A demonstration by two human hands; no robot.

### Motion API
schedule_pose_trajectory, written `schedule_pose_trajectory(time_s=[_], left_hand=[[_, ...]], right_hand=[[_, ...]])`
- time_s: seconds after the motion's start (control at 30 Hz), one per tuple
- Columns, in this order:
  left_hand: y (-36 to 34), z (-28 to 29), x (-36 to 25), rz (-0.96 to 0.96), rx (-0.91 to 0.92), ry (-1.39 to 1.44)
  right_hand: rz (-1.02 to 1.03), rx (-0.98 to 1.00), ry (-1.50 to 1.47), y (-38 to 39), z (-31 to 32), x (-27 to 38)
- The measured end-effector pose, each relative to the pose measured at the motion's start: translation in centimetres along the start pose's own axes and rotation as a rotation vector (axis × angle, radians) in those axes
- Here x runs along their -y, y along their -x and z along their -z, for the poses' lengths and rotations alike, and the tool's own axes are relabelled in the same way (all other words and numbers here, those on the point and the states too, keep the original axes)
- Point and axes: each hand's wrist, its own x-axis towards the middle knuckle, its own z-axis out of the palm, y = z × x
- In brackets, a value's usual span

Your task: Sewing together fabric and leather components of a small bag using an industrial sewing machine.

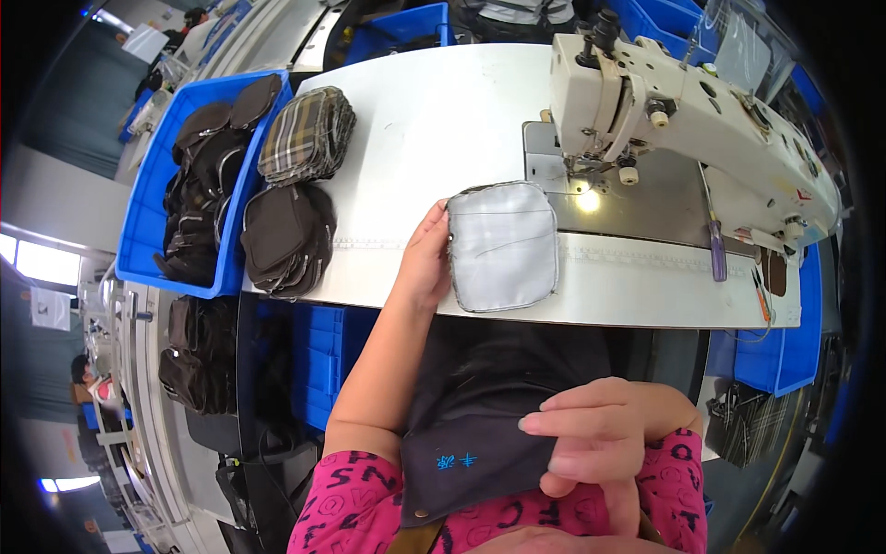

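Note:
My left hand (429,254) is closed on the left edge of a rounded-corner fabric pouch piece (503,247), its pale grey lining facing up and its rim dark. The piece is at the table's front edge, left of the sewing machine's needle area (574,175). My right hand (591,434) is raised in front of my chest, well away from the fabric. Its fingers are apart and loosely bent, with nothing visible in them. To the left, a stack of brown plaid pieces (305,134) lies behind a stack of dark brown pieces (288,238).
The white sewing machine (692,120) stands at the right of the white table (425,111). A purple-handled screwdriver (717,249) and an orange-handled tool (762,300) are near its right end. A blue bin (138,231) of dark pouches stands at left.

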Motion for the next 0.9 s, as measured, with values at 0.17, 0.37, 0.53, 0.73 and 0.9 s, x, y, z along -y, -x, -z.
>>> schedule_pose_trajectory(time_s=[0.17, 0.37, 0.53, 0.73, 0.9], left_hand=[[0.2, 0.0, -0.4, 0.002, -0.025, 0.025], [0.0, 0.1, -0.4, -0.002, -0.008, 0.056], [-0.1, -0.1, -0.4, 0.002, 0.012, 0.06], [-0.4, 0.8, 0.0, -0.006, 0.094, 0.034], [0.2, 1.1, 0.4, 0.03, 0.194, 0.007]], right_hand=[[-0.052, 0.116, 0.009, 0.7, 0.7, 0.2], [-0.08, 0.035, 0.016, -0.3, 0.5, 0.4], [-0.05, 0.083, -0.06, 0.4, 0.7, -0.5], [-0.258, 0.315, 0.36, 0.8, 2.5, -2.7], [-0.5, 0.357, 0.782, 2.3, 1.2, -7.1]])
